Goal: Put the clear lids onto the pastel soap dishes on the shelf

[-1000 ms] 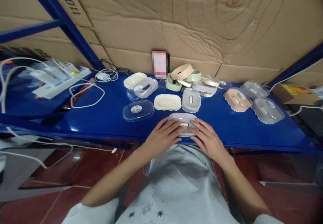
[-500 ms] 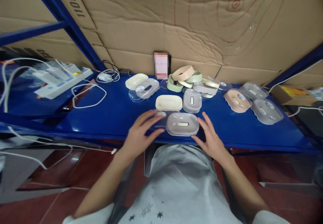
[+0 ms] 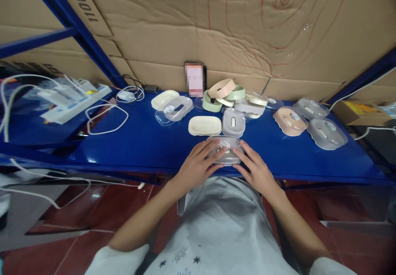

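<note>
A blue counter [image 3: 130, 143] carries scattered soap boxes. At its near edge, the left hand [image 3: 198, 165] and right hand [image 3: 255, 169] press a clear-lidded grey soap box [image 3: 225, 149] between them, fingers [image 3: 213, 153] spread flat over its lid. A cream tray [image 3: 204, 125] lies just behind.

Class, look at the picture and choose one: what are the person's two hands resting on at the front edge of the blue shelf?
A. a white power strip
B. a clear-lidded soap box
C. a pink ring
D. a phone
B: the left hand and right hand both lie on the clear-lidded soap box at the near edge of the blue shelf.
</note>
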Tool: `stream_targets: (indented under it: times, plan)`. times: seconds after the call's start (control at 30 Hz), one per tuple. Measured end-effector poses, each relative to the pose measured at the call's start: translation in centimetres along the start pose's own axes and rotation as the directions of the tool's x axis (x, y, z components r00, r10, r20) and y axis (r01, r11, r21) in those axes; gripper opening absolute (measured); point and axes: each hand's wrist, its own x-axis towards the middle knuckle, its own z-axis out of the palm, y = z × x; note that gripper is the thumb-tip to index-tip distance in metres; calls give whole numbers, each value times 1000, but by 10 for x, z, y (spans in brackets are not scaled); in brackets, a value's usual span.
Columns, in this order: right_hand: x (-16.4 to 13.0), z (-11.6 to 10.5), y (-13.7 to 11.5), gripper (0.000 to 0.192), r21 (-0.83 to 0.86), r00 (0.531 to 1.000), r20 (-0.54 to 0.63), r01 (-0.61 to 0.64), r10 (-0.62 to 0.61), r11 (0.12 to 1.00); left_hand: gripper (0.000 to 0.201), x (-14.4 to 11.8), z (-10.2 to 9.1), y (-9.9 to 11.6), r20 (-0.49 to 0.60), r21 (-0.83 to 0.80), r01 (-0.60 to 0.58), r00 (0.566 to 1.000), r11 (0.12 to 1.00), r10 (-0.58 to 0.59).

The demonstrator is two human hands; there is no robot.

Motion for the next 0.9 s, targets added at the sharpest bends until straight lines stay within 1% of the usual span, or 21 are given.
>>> stream_targets:
  times: [0.17,0.27,0.37,0.43,0.57,0.67,0.8,0.9]
  plan:
    - [0,0,0,76,-9,1000,-16,20,-20,1000,50,-1,3,-1,-21,34,-12,1000,999,13]
    - [0,0,-1,76,-30,1000,4,18,-18,999,51,-2,3,-2,-60,54,-30,998,998,34]
    - [1,-1,-2,74,-48,999,30,14,-13,999,58,-5,4,-2,-115,65,-54,992,996,61]
    - [2,-2,-2,72,-51,999,39,15,-13,999,58,-6,5,-2,-128,69,-60,989,996,69]
    - [3,-1,-3,68,-41,999,51,0,2,999,51,-6,6,-1,-120,47,-39,992,998,44]
    - [3,-2,-3,63,-29,999,40,-13,14,999,48,-4,5,-2,-117,-19,-17,993,1000,14]
    - [-3,-13,2,56,-80,999,41,-25,28,997,51,-4,2,-2,-58,-121,-24,998,992,18]
    - [-21,-33,13,53,-170,996,6,-85,88,982,55,-5,1,-2,-41,-108,27,999,994,-31]
